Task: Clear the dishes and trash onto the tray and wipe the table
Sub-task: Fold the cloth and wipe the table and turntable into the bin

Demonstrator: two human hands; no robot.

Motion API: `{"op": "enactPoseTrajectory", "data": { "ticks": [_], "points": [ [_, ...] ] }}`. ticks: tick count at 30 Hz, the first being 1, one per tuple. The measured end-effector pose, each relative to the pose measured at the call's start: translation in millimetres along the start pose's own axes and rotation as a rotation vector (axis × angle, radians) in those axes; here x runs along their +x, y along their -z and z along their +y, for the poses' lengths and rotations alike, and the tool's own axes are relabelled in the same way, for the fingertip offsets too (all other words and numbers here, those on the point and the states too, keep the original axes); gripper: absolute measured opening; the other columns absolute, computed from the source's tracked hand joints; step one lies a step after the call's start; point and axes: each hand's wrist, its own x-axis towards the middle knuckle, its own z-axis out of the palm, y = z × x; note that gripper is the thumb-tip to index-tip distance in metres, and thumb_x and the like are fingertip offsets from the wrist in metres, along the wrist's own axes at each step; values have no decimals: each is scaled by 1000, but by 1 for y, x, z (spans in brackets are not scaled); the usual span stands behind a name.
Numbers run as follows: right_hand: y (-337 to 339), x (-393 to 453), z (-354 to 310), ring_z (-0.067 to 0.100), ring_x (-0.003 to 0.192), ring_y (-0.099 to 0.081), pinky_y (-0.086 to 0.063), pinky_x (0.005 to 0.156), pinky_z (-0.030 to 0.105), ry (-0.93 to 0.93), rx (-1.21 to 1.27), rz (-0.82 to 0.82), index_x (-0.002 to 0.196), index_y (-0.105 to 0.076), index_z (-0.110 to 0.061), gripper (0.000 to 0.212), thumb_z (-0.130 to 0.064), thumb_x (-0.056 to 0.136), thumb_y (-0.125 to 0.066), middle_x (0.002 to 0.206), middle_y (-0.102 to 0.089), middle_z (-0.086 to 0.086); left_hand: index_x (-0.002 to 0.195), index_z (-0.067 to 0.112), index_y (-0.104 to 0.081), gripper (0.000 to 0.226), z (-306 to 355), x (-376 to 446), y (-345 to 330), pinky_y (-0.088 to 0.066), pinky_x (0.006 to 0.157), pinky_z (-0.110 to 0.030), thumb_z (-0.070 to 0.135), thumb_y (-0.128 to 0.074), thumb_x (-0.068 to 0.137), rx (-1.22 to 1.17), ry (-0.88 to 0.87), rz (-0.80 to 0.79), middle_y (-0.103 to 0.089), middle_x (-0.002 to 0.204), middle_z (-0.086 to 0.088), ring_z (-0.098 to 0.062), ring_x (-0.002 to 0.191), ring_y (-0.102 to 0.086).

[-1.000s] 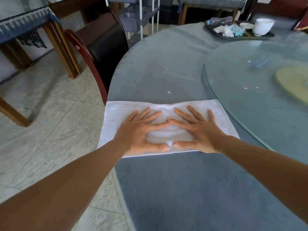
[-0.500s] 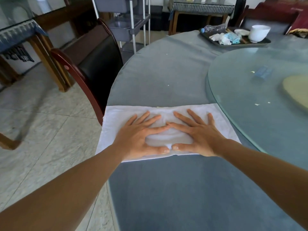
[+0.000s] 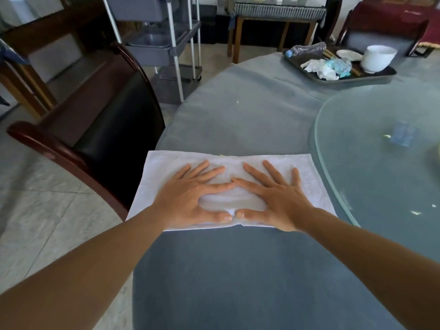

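A white towel (image 3: 314, 177) lies flat on the blue-grey tablecloth (image 3: 238, 282) near the table's left edge. My left hand (image 3: 190, 194) and my right hand (image 3: 276, 196) press down on it side by side. Their fingers are spread and the thumbs and forefingers nearly touch. Neither hand grips anything. At the far right a dark tray (image 3: 357, 79) holds a white bowl (image 3: 378, 58), a small plate (image 3: 348, 54), a crushed plastic bottle (image 3: 307, 49) and crumpled tissues (image 3: 321, 67). A small crumb (image 3: 238, 101) lies on the cloth beyond the towel.
A round glass turntable (image 3: 381, 186) with a few scraps (image 3: 415, 212) covers the table's right side, its rim close to the towel's right end. A dark wooden chair (image 3: 107, 139) stands tight against the table's left edge. A grey shelf cart (image 3: 162, 44) stands behind it.
Both hands have slid the towel forward along the table's left edge, farther alongside the chair. The tray looks nearer. The hands' pose on the towel is unchanged.
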Motion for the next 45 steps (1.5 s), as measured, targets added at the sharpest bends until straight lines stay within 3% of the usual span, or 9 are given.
{"op": "enactPoseTrajectory", "data": {
  "ticks": [6, 12, 24, 38, 45],
  "points": [
    [18, 62, 14, 16, 155, 28, 10, 115, 75, -40, 5, 3, 144, 16, -74, 84, -102, 71, -15, 162, 28, -34, 143, 75, -11, 72, -45, 57, 16, 3, 126, -43, 94, -34, 77, 7, -34, -7, 2, 166, 29, 0, 152, 18],
    [32, 118, 27, 15, 155, 27, 7, 116, 75, -99, 14, 24, 145, 15, -73, 93, -106, 58, 3, 161, 27, -35, 142, 76, -8, 72, -89, 116, 28, 2, 126, -43, 94, -34, 77, 10, -82, -9, 1, 166, 30, -2, 154, 15],
    [61, 222, 58, 14, 156, 24, 8, 116, 75, -318, 58, 30, 146, 9, -73, 80, -100, 75, -16, 164, 23, -32, 138, 80, -4, 69, -172, 261, 61, 4, 126, -43, 93, -33, 76, 16, -282, -100, 1, 166, 28, -2, 154, 14],
    [74, 283, 89, 17, 156, 23, 5, 116, 77, -507, 79, 70, 149, 12, -69, 89, -104, 68, -3, 164, 25, -32, 144, 73, -13, 75, -210, 375, 76, 3, 126, -43, 95, -27, 73, 22, -513, -124, 0, 166, 28, -3, 154, 13],
    [82, 313, 112, 15, 157, 22, 4, 116, 77, -639, 109, 99, 148, 11, -71, 91, -105, 65, 0, 165, 21, -31, 144, 73, -14, 71, -218, 442, 85, 4, 126, -43, 92, -34, 79, 52, -611, -163, 2, 165, 30, -2, 154, 14]
  ]
}}
